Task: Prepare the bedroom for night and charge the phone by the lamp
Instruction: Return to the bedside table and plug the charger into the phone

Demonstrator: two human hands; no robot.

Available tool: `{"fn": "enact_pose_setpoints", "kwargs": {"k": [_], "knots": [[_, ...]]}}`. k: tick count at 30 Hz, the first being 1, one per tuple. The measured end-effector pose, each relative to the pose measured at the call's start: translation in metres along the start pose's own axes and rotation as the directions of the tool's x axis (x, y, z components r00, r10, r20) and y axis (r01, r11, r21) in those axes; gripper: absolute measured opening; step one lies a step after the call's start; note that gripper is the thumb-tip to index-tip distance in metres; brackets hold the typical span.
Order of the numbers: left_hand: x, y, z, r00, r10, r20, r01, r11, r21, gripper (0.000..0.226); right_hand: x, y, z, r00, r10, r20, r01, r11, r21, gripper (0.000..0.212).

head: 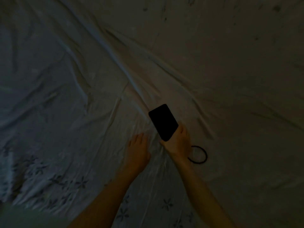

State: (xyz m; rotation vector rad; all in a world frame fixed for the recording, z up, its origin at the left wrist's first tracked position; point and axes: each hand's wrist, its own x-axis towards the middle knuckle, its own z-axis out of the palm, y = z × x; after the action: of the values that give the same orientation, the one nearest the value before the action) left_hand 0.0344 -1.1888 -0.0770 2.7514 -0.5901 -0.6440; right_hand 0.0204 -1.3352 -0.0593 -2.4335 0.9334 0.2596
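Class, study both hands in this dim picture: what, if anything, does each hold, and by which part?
The right hand holds a dark phone by its lower end, its fingers along the edge. The left hand holds nothing; it lies flat on the bedsheet.

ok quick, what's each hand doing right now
Left hand: open, empty, flat on the bedsheet.
Right hand: closed on the phone.

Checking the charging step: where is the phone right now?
In the head view the phone sits just right of centre, held in the right hand above the wrinkled bedsheet, with the left hand to its left and a black hair tie lying beside the wrist.
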Motion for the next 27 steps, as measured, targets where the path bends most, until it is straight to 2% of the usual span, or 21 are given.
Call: {"fn": "enact_pose_setpoints", "kwargs": {"k": [6,8,13,15,17,21,25,27], "knots": [[-0.07,0.006,-0.042,0.981,-0.169,-0.096,0.156,0.98,-0.125,0.066,-0.047,-0.024,-0.032,0.995,-0.09,0.045,0.09,0.996,-0.003,0.098],[-0.098,0.006,-0.054,0.962,-0.209,-0.178,0.174,0.966,-0.193,0.07,-0.066,-0.038,-0.05,0.986,-0.158,0.044,0.158,0.987,0.014,0.097],[-0.18,0.025,-0.112,0.837,-0.403,-0.37,0.281,0.897,-0.341,0.061,-0.122,-0.085,-0.097,0.929,-0.369,0.028,0.368,0.929,0.046,0.088],[-0.211,0.023,-0.128,0.774,-0.447,-0.449,0.326,0.889,-0.322,0.06,-0.146,-0.108,-0.113,0.895,-0.445,0.04,0.444,0.895,0.034,0.091],[-0.242,0.015,-0.143,0.719,-0.491,-0.493,0.367,0.869,-0.331,0.056,-0.172,-0.13,-0.124,0.845,-0.534,0.043,0.533,0.846,0.036,0.091],[-0.311,0.0,-0.172,0.593,-0.586,-0.553,0.465,0.809,-0.359,0.059,-0.228,-0.169,-0.126,0.696,-0.715,0.059,0.712,0.699,0.07,0.088],[-0.38,-0.028,-0.177,0.426,-0.666,-0.612,0.564,0.725,-0.396,0.06,-0.29,-0.209,-0.109,0.517,-0.846,0.132,0.837,0.532,0.13,0.087],[-0.416,-0.045,-0.179,0.338,-0.715,-0.612,0.616,0.66,-0.43,0.059,-0.323,-0.227,-0.094,0.444,-0.878,0.179,0.862,0.473,0.179,0.079]]}}
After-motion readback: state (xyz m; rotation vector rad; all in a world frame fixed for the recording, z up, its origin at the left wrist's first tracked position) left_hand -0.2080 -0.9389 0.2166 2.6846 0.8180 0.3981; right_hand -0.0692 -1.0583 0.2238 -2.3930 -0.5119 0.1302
